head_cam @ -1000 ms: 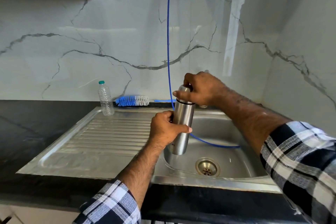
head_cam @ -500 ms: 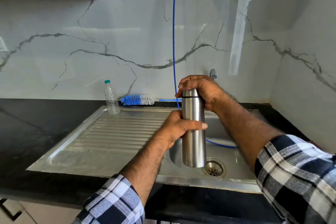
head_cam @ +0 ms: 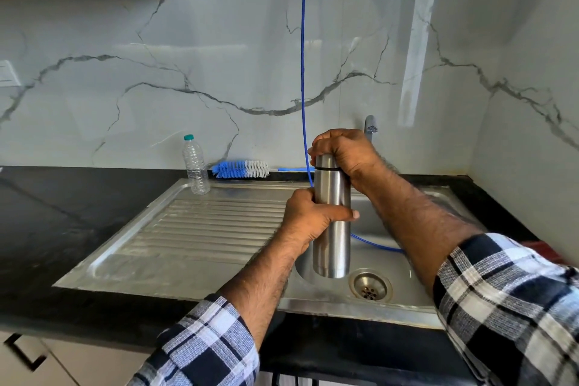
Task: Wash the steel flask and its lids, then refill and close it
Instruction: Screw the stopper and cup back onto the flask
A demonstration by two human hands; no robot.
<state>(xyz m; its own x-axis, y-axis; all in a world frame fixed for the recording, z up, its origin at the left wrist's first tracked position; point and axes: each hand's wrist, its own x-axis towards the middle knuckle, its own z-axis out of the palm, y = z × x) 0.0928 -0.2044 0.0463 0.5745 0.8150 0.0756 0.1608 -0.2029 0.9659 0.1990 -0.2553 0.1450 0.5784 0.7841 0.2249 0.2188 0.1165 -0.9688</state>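
A tall steel flask [head_cam: 332,244] stands upright in the air over the sink basin [head_cam: 391,263]. My left hand [head_cam: 308,219] grips its body around the middle. My right hand [head_cam: 344,153] is curled over the steel lid [head_cam: 324,161] at the top, which sits on the flask above a thin dark seam. My fingers hide most of the lid.
A blue hose [head_cam: 302,72] hangs down the marble wall into the basin. A tap [head_cam: 370,124] shows behind my right hand. A blue and white bottle brush [head_cam: 241,168] and a small plastic bottle [head_cam: 195,166] sit behind the ribbed drainboard [head_cam: 203,229]. The drain [head_cam: 370,285] lies below the flask.
The flask has gone from tilted to upright. Both hands keep their grip, my right hand still over the lid.
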